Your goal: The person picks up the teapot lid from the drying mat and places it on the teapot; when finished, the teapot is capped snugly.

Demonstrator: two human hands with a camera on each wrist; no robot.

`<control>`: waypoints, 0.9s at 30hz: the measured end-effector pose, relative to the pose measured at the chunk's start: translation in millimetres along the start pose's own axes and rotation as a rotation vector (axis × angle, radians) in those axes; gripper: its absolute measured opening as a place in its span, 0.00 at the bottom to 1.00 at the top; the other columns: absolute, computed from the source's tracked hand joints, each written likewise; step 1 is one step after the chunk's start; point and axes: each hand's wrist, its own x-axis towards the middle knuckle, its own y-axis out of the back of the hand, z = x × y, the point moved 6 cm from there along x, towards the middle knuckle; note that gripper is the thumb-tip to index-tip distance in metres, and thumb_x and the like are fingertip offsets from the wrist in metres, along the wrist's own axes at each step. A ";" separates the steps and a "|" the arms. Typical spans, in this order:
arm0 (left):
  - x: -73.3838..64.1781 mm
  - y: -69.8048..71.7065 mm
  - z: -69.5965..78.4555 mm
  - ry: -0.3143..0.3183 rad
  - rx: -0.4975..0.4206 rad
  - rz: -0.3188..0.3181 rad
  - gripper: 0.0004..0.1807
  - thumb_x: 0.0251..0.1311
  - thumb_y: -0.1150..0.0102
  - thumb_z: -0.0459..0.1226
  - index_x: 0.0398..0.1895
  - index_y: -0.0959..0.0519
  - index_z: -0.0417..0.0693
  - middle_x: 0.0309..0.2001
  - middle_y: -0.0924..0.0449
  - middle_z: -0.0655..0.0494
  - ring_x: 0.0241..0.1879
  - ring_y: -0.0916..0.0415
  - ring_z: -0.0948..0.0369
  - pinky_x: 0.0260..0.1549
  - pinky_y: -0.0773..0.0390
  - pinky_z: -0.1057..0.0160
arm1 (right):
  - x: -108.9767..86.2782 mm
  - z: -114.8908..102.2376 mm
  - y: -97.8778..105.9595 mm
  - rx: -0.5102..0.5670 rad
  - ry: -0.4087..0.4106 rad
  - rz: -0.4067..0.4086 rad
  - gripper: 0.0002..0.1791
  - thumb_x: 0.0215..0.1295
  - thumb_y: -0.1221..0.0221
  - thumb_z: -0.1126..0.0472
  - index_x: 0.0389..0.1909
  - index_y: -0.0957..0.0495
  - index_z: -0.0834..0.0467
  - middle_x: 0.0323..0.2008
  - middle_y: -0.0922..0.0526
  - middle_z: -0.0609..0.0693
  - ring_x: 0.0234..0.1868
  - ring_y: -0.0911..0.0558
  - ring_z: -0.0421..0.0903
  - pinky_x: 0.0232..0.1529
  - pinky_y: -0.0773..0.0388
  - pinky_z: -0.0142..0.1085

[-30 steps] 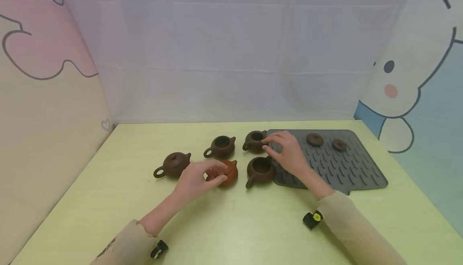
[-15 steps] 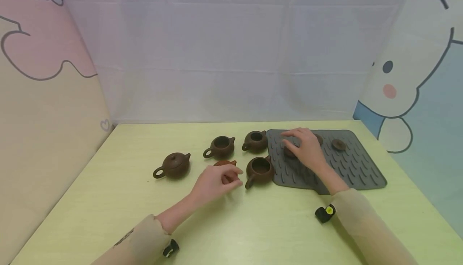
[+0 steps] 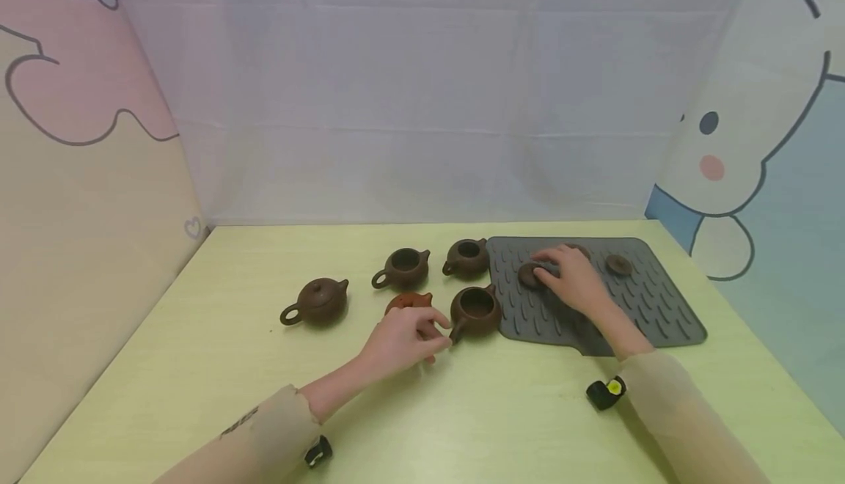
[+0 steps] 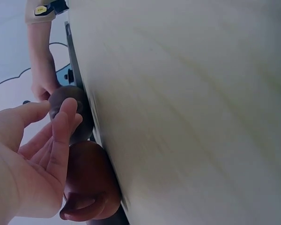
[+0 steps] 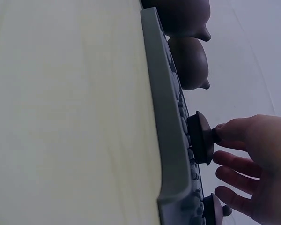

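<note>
My right hand (image 3: 573, 279) pinches the knob of a dark brown teapot lid (image 3: 530, 276) that lies on the grey ridged mat (image 3: 660, 323); thumb and finger are at the knob in the right wrist view (image 5: 215, 135). My left hand (image 3: 403, 341) holds nothing, its fingers bent and apart from the thumb. The fingertips are close to the handle of a lidless brown teapot (image 3: 477, 309); whether they touch it I cannot tell. Behind this hand stands a reddish-brown teapot (image 3: 408, 300), partly hidden.
At the left stands a lidded dark teapot (image 3: 321, 301). Two lidless teapots, one (image 3: 405, 268) and another (image 3: 466, 258), stand at the back. Two more lids lie on the mat, one (image 3: 618, 265) in plain view and one (image 3: 578, 250) partly behind my right hand.
My right hand has moved right from the teapots to the lid on the mat and come down to its knob. My left hand has moved right, past the reddish teapot towards the lidless teapot's handle.
</note>
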 end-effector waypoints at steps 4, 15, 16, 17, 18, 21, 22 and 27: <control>2.0 -2.4 0.9 -0.001 -0.032 -0.003 0.07 0.59 0.33 0.39 0.40 0.16 0.53 0.28 0.11 0.59 0.18 0.17 0.67 0.22 0.22 0.69 | -0.9 1.3 1.0 -0.010 -0.014 0.005 0.14 0.68 0.40 0.60 0.50 0.17 0.62 0.51 0.18 0.64 0.57 0.25 0.63 0.58 0.30 0.59; 4.6 -4.3 2.2 0.012 -0.045 0.020 0.02 0.60 0.34 0.37 0.35 0.18 0.53 0.26 0.11 0.56 0.16 0.17 0.65 0.16 0.22 0.66 | -5.5 -4.3 7.8 0.015 0.018 0.075 0.13 0.67 0.38 0.60 0.49 0.17 0.61 0.51 0.18 0.63 0.57 0.26 0.64 0.59 0.32 0.61; 4.7 -4.2 2.7 0.010 -0.043 0.021 0.02 0.60 0.34 0.36 0.35 0.18 0.53 0.26 0.11 0.55 0.16 0.18 0.65 0.16 0.22 0.66 | -6.1 -6.0 8.8 0.022 0.028 0.092 0.13 0.67 0.38 0.60 0.49 0.17 0.61 0.51 0.18 0.62 0.56 0.26 0.63 0.59 0.32 0.61; 4.8 -4.2 2.9 0.008 -0.041 0.023 0.02 0.60 0.35 0.36 0.34 0.18 0.53 0.26 0.11 0.55 0.16 0.18 0.65 0.16 0.22 0.66 | -6.9 -7.8 9.8 0.028 0.039 0.111 0.13 0.67 0.37 0.60 0.49 0.17 0.60 0.51 0.18 0.62 0.56 0.26 0.62 0.58 0.32 0.60; 5.0 -4.3 3.2 0.006 -0.039 0.024 0.02 0.60 0.35 0.36 0.34 0.18 0.53 0.26 0.11 0.55 0.16 0.18 0.65 0.16 0.23 0.66 | -7.8 -10.1 10.7 0.035 0.052 0.130 0.13 0.66 0.37 0.59 0.48 0.16 0.59 0.50 0.18 0.61 0.55 0.25 0.62 0.58 0.31 0.60; 5.2 -5.0 3.0 0.003 -0.039 0.023 0.03 0.60 0.35 0.35 0.34 0.19 0.53 0.27 0.11 0.55 0.15 0.18 0.65 0.16 0.24 0.67 | -10.8 -17.4 12.9 0.074 0.089 0.189 0.12 0.64 0.35 0.60 0.47 0.16 0.59 0.49 0.17 0.59 0.53 0.24 0.60 0.55 0.29 0.59; 5.2 -5.3 2.9 0.005 -0.043 0.022 0.03 0.60 0.35 0.35 0.34 0.19 0.53 0.27 0.11 0.55 0.15 0.18 0.65 0.16 0.23 0.67 | -11.9 -19.6 13.2 0.099 0.096 0.204 0.11 0.63 0.34 0.60 0.46 0.15 0.58 0.48 0.17 0.59 0.53 0.24 0.59 0.54 0.27 0.58; 5.1 -6.9 1.7 0.006 -0.057 0.020 0.03 0.61 0.36 0.35 0.34 0.19 0.54 0.28 0.11 0.54 0.14 0.19 0.66 0.16 0.23 0.66 | -17.4 -32.5 12.4 0.251 0.101 0.238 0.10 0.63 0.34 0.59 0.44 0.15 0.57 0.47 0.16 0.56 0.53 0.22 0.55 0.52 0.23 0.54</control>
